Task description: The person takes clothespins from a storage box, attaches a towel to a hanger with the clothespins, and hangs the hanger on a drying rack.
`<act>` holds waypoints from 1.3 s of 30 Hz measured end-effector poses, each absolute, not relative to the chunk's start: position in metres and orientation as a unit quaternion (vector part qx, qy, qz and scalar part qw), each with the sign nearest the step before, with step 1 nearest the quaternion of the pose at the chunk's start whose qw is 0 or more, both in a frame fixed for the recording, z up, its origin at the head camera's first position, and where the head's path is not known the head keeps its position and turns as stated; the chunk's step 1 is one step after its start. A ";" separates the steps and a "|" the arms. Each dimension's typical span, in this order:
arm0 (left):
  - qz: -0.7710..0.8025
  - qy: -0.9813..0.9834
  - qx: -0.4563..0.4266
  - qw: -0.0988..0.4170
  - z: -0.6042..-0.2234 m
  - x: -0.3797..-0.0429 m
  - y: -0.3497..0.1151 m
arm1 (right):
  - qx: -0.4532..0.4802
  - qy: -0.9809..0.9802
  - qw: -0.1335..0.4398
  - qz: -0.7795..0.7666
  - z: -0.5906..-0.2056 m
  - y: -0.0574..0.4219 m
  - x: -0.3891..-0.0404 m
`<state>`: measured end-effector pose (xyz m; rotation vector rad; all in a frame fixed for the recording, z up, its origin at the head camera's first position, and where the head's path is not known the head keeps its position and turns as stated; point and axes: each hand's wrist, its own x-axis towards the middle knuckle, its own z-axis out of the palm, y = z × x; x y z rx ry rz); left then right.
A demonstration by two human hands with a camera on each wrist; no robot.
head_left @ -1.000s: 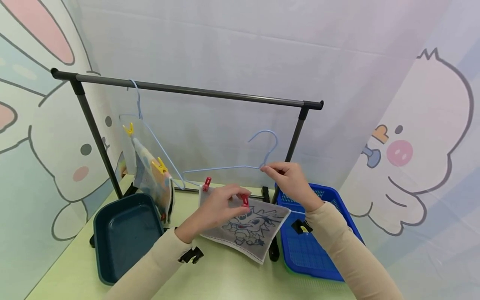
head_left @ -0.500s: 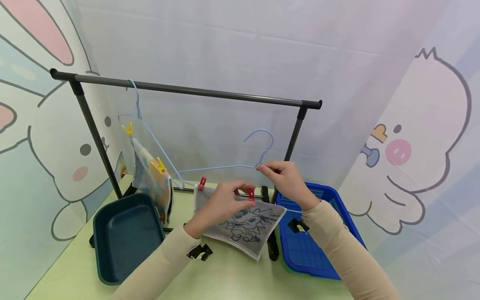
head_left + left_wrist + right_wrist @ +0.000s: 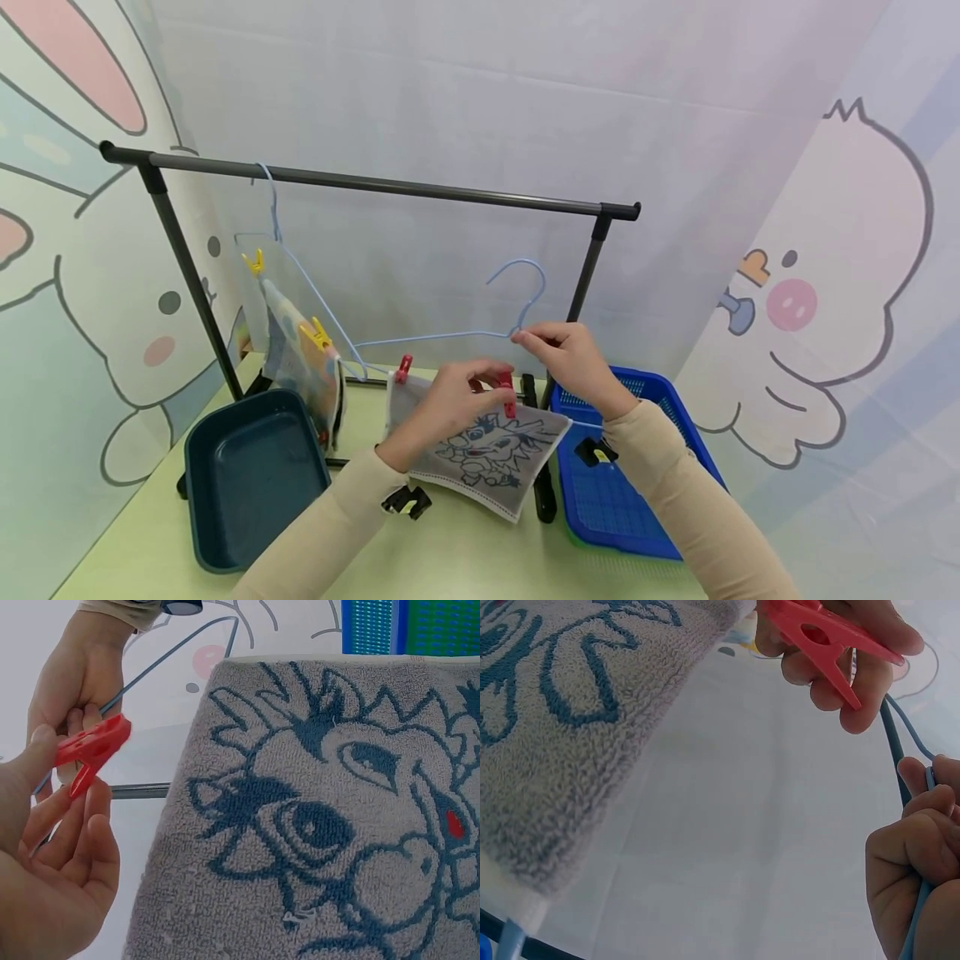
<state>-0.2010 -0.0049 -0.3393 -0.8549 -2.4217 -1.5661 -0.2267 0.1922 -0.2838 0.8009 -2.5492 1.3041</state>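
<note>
A grey towel (image 3: 480,467) with a dark blue cartoon print hangs over the lower bar of a light blue wire hanger (image 3: 435,337). One red clothespin (image 3: 403,368) sits on its upper left edge. My left hand (image 3: 453,404) pinches a second red clothespin (image 3: 94,746) between thumb and fingers, just above the towel's top edge. In the left wrist view, that clothespin looks apart from the cloth. My right hand (image 3: 577,362) pinches the hanger at the base of its hook, also visible in the right wrist view, where the hand (image 3: 930,855) grips the blue wire.
A dark rack (image 3: 390,185) spans the back. At its left hangs another blue hanger (image 3: 315,287) with a colourful towel (image 3: 303,350) held by yellow clothespins (image 3: 318,333). A dark teal basin (image 3: 255,483) stands front left, a blue basket (image 3: 622,500) front right.
My left hand has moved right along the towel's top edge with the red clothespin, then slightly down. The hanger and towel have shifted a little left with my right hand.
</note>
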 end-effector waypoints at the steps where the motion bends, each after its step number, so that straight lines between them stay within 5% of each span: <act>1: -0.519 -0.803 -0.285 0.069 -0.339 -0.202 -0.004 | 0.271 -0.853 0.085 0.437 -0.284 0.192 -0.227; 39: -0.537 -0.783 -0.305 0.067 -0.346 -0.205 0.020 | 0.277 -0.846 0.062 0.451 -0.258 0.175 -0.200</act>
